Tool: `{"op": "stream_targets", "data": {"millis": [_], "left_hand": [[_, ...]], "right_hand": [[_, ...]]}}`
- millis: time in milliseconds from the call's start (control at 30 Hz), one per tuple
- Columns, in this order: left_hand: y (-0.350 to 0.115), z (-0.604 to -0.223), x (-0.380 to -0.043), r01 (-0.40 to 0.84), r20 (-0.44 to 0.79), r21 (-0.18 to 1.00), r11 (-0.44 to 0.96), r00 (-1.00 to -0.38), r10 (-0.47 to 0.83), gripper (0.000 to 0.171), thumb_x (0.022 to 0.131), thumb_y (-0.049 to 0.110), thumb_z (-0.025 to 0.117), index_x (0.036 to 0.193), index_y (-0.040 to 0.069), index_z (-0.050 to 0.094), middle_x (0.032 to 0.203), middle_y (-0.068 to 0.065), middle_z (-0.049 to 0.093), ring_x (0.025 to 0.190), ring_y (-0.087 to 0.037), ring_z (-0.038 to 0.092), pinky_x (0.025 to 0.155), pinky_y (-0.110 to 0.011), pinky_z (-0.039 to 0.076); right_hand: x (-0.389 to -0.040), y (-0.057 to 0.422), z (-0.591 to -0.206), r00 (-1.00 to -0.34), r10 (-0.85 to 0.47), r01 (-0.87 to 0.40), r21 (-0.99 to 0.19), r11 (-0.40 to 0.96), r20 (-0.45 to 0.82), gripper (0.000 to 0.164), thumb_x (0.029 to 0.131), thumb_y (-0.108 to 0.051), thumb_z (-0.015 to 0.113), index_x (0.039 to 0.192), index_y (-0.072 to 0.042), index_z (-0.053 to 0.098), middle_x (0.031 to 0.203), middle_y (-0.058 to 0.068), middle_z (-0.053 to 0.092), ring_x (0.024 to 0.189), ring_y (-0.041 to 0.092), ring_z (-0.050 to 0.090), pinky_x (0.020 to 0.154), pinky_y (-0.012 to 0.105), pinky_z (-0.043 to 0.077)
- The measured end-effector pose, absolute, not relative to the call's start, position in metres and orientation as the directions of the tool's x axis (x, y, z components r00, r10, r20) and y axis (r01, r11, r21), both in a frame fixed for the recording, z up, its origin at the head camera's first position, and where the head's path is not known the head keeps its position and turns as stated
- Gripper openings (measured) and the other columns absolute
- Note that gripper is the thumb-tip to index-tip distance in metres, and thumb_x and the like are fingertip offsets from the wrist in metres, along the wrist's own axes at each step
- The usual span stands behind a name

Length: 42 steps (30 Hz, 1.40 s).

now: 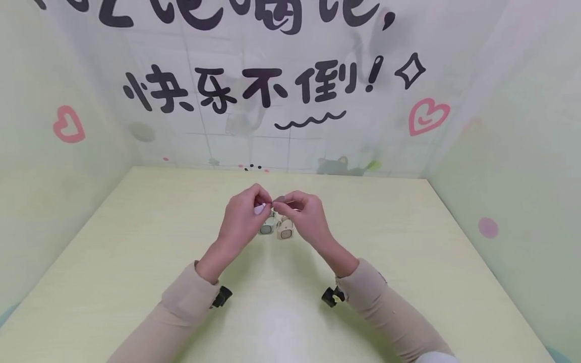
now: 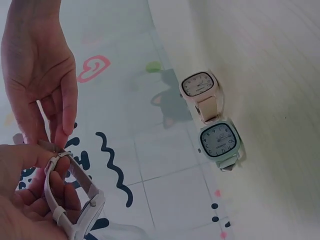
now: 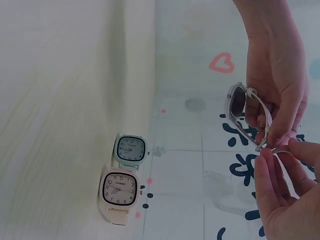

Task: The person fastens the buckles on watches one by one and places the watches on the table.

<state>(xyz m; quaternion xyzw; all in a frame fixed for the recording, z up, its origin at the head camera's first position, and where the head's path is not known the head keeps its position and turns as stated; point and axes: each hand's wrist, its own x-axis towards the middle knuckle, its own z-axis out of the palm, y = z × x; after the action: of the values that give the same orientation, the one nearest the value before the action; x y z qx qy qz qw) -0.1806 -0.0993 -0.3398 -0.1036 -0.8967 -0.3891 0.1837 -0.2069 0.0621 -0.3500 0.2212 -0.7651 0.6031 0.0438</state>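
Note:
My left hand (image 1: 242, 214) grips a pale watch (image 3: 233, 106) by its strap near the buckle, and the case hangs at one end of the looped band. Fingers of my right hand (image 1: 309, 214) pinch the strap's free end (image 3: 281, 149) where it passes the buckle (image 3: 262, 145). Both hands meet fingertip to fingertip above the table. Below and behind them, a mint-green watch (image 2: 219, 140) and a cream-pink watch (image 2: 198, 85) stand side by side on their looped straps, dials toward me. In the head view the hands hide most of the held watch.
The pale wood-look table (image 1: 281, 312) is bounded by a back wall (image 1: 254, 146) with black lettering and by side walls (image 1: 513, 151) with hearts and dots. Small black wrist cameras (image 1: 221, 297) sit at both sleeve cuffs.

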Motion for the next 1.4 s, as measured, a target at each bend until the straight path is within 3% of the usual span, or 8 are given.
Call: {"op": "stream_targets", "data": {"millis": [233, 433, 633, 733, 833, 967, 1133, 1400], "left_hand": [[-0.093, -0.341, -0.181, 0.352, 0.484, 0.572, 0.741, -0.874, 0.042, 0.010, 0.092, 0.004, 0.067, 0.096, 0.005, 0.057, 0.088, -0.010, 0.068, 0.083, -0.026, 0.064, 0.074, -0.035, 0.055], [-0.091, -0.343, -0.179, 0.357, 0.502, 0.521, 0.775, -0.863, 0.061, 0.010, 0.094, 0.007, 0.065, 0.099, 0.005, 0.057, 0.094, -0.011, 0.069, 0.095, -0.028, 0.067, 0.083, -0.040, 0.059], [-0.099, -0.340, -0.173, 0.384, 0.438, 0.615, 0.689, -0.893, 0.107, 0.025, 0.092, 0.007, 0.069, 0.112, 0.003, 0.054, 0.102, -0.012, 0.069, 0.095, -0.026, 0.068, 0.084, -0.040, 0.059], [-0.104, -0.336, -0.172, 0.397, 0.425, 0.661, 0.636, -0.897, 0.119, 0.033, 0.089, 0.005, 0.073, 0.116, 0.001, 0.053, 0.105, -0.014, 0.070, 0.095, -0.026, 0.069, 0.086, -0.040, 0.059], [-0.108, -0.334, -0.173, 0.428, 0.432, 0.683, 0.592, -0.890, 0.145, 0.031, 0.089, 0.006, 0.073, 0.114, 0.001, 0.054, 0.102, -0.013, 0.073, 0.092, -0.025, 0.071, 0.086, -0.040, 0.060], [-0.112, -0.334, -0.174, 0.442, 0.405, 0.721, 0.534, -0.894, 0.193, 0.022, 0.090, 0.010, 0.073, 0.107, 0.005, 0.061, 0.100, -0.009, 0.076, 0.088, -0.021, 0.074, 0.084, -0.036, 0.061], [-0.115, -0.335, -0.176, 0.386, 0.322, 0.819, 0.425, -0.921, 0.218, 0.019, 0.089, 0.009, 0.074, 0.108, 0.006, 0.071, 0.105, -0.010, 0.075, 0.091, -0.020, 0.073, 0.083, -0.028, 0.060], [-0.116, -0.336, -0.178, 0.280, 0.239, 0.926, 0.255, -0.954, 0.179, 0.022, 0.090, 0.005, 0.072, 0.109, -0.003, 0.069, 0.108, -0.021, 0.072, 0.086, -0.001, 0.071, 0.079, -0.019, 0.059]], "right_hand": [[-0.208, 0.057, -0.353, -0.889, -0.229, -0.433, -0.889, 0.149, 0.395, 0.014, 0.092, -0.009, 0.070, 0.095, 0.004, 0.074, 0.094, 0.021, 0.075, 0.086, 0.035, 0.073, 0.076, 0.044, 0.062], [-0.207, 0.057, -0.354, -0.893, -0.224, -0.426, -0.893, 0.145, 0.390, 0.015, 0.093, -0.011, 0.070, 0.096, 0.003, 0.075, 0.094, 0.019, 0.076, 0.086, 0.031, 0.074, 0.074, 0.027, 0.061], [-0.207, 0.066, -0.345, -0.876, -0.265, -0.443, -0.890, 0.108, 0.404, 0.015, 0.093, -0.012, 0.070, 0.095, 0.002, 0.074, 0.093, 0.020, 0.075, 0.085, 0.031, 0.073, 0.076, 0.030, 0.062], [-0.207, 0.068, -0.342, -0.873, -0.281, -0.442, -0.890, 0.114, 0.398, 0.015, 0.093, -0.013, 0.070, 0.097, 0.002, 0.073, 0.099, 0.019, 0.074, 0.086, 0.024, 0.072, 0.080, 0.034, 0.062], [-0.206, 0.070, -0.340, -0.862, -0.304, -0.455, -0.883, 0.115, 0.405, 0.013, 0.093, -0.010, 0.070, 0.099, 0.002, 0.071, 0.107, 0.017, 0.073, 0.091, 0.017, 0.070, 0.083, 0.037, 0.062], [-0.206, 0.072, -0.338, -0.796, -0.355, -0.550, -0.831, 0.086, 0.490, 0.011, 0.091, -0.002, 0.070, 0.100, 0.003, 0.066, 0.110, 0.018, 0.072, 0.100, 0.021, 0.069, 0.086, 0.038, 0.061], [-0.206, 0.076, -0.337, -0.676, -0.403, -0.694, -0.717, 0.065, 0.617, 0.014, 0.090, 0.003, 0.069, 0.103, 0.003, 0.065, 0.101, 0.018, 0.071, 0.095, 0.022, 0.069, 0.087, 0.034, 0.060], [-0.211, 0.080, -0.342, -0.607, -0.383, -0.748, -0.664, -0.022, 0.696, 0.012, 0.086, 0.009, 0.070, 0.097, 0.006, 0.070, 0.095, 0.021, 0.072, 0.090, 0.010, 0.069, 0.085, 0.032, 0.061]]}}
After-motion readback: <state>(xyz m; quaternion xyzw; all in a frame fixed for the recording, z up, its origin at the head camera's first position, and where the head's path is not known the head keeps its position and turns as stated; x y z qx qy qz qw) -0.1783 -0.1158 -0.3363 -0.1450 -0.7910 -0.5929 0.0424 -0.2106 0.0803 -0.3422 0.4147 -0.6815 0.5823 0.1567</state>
